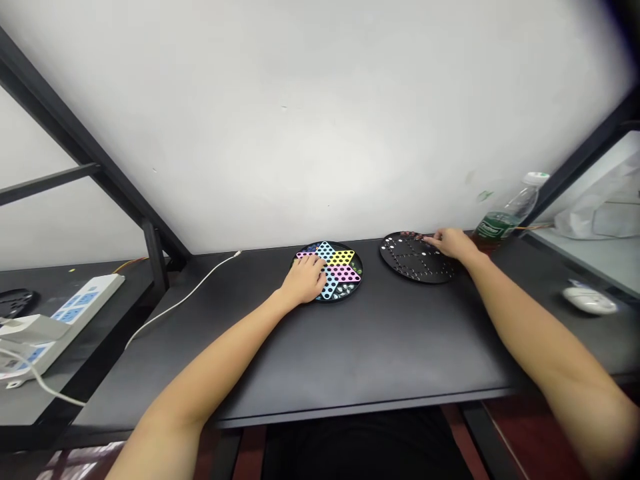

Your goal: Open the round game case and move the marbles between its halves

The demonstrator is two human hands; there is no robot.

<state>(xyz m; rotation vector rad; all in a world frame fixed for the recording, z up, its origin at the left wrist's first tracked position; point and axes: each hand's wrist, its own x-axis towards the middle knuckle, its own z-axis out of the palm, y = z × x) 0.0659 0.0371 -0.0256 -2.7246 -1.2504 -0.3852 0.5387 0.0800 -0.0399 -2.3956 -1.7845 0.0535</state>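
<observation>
A round Chinese checkers board (pixel 343 273) with a blue, yellow and pink star full of holes lies near the wall. My left hand (pixel 304 279) rests over its left side, fingers bent and a little apart, covering part of the star. Marbles show in the board's rim pockets, green and clear ones at the right and front. Right of it sits a black round game board (pixel 413 263) with small white discs and reddish pieces along its far rim. At that board's far right edge is my right hand (pixel 450 243), its fingertips close together; anything between them is too small to make out.
A bottle with a green label (pixel 505 217) stands behind my right wrist. Farther right lies a white mouse (pixel 590 299). On the left are a white cable (pixel 183 300), a power strip (pixel 83 307) and black frame posts (pixel 159 257). The wall (pixel 320 133) closes the desk's far side.
</observation>
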